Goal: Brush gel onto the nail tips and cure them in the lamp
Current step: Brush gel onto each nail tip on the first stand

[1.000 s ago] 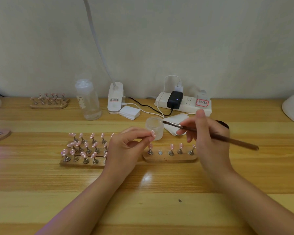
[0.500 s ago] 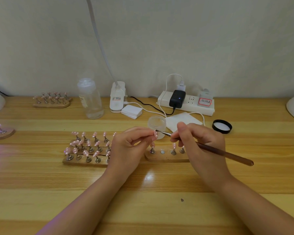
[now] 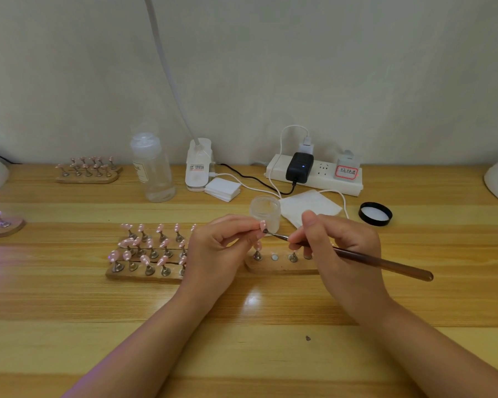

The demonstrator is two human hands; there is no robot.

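Head view. Wooden table (image 3: 69, 311) bears all. Landmark: gel jar (image 3: 265, 209). Long rack of pink tips (image 3: 144, 258) lies left of jar; short rack (image 3: 279, 264) just in front. Left hand (image 3: 219, 248) pinches single nail tip (image 3: 262, 225) right before jar. Right hand (image 3: 339, 248) grips brush (image 3: 357, 255), fingers clamped on handle; long axis runs right-to-left, bristles touching tip. Right hand does stroke.

Pale plain wall (image 3: 270, 67), glossy wooden table (image 3: 69, 326), soft light

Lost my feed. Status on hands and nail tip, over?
Left hand pinching pink dotted nail tip. Right hand holding brown wooden brush, bristles at tip. Nothing in the way.
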